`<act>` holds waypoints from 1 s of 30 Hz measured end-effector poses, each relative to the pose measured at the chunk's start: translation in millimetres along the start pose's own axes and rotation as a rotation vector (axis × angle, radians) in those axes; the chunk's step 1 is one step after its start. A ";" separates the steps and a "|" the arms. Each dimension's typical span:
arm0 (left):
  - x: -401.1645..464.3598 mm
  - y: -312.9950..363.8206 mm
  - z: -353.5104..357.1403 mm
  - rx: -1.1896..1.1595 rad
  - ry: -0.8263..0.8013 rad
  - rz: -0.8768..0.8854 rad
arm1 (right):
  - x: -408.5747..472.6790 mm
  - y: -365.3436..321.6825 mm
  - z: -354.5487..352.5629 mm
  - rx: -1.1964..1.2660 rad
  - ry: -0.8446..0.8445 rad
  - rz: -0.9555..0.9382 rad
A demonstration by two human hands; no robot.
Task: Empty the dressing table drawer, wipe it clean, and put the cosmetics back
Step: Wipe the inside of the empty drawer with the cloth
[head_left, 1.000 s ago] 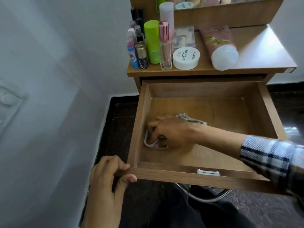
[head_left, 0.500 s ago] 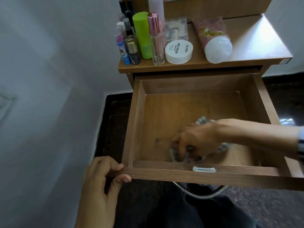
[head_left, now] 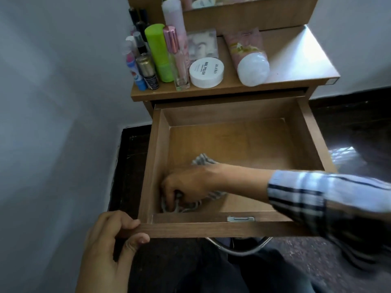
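The open brown wooden drawer (head_left: 313,136) stands pulled out below the surface's front edge, holding nothing but a grey striped cloth (head_left: 202,161) bunched in its front left corner. The right hand (head_left: 190,185) lies on that cloth, its grip curled tight around the fabric and pressing it to the drawer floor beside the left wall; the unwiped floor stretches away to the right and back. The left hand (head_left: 110,244) clamps the drawer's front left corner. The cosmetics, among them a round white jar (head_left: 206,72) and a lime-green bottle (head_left: 158,52), wait along the surface's front edge.
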State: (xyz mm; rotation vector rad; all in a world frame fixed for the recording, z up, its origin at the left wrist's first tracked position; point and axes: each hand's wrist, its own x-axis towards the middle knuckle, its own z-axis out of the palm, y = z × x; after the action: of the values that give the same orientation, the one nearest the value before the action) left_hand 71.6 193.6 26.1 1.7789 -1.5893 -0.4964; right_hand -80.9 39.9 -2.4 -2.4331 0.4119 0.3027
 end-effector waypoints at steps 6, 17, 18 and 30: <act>1.1 -0.1 1.6 -0.013 -0.003 -0.006 | -17.4 -2.3 15.1 -0.194 0.115 0.039; -2.2 -0.4 4.9 -0.023 0.004 0.004 | -129.7 72.7 -12.9 0.140 0.184 0.464; -2.2 -0.1 4.8 -0.022 0.002 -0.002 | -122.2 77.8 -18.4 0.132 0.261 0.511; -1.3 5.7 4.0 -0.002 0.022 0.047 | -94.9 2.4 10.6 -0.088 0.009 0.303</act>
State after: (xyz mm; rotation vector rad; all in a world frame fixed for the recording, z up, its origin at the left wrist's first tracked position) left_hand 64.5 193.9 27.1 1.7355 -1.6108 -0.4546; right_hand -170.7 65.4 18.0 -2.4548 0.7888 0.4473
